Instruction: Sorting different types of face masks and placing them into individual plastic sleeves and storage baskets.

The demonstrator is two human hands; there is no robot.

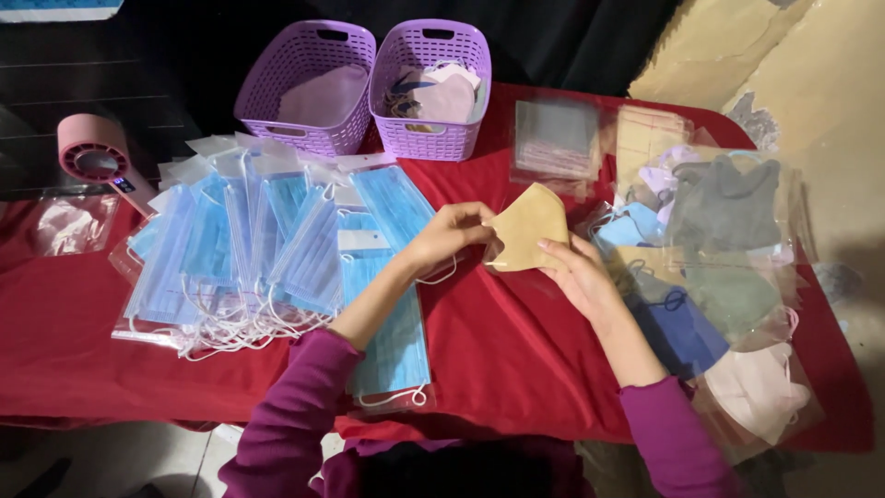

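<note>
My left hand (446,236) pinches the left edge of a tan folded face mask (527,226), which sits inside a clear plastic sleeve. My right hand (577,275) holds the sleeve from below and to the right, fingers along its lower edge. Both hands hover over the red tablecloth (498,341) near the table's middle. A white ear loop hangs beneath my left wrist. Purple sleeves cover both forearms.
Several bagged blue flat masks (267,249) fan out at the left. Two purple baskets (309,88) (431,88) stand at the back, holding masks. Bagged coloured masks (728,267) pile at the right. Empty clear sleeves (556,138) lie behind. A pink handheld fan (97,161) rests far left.
</note>
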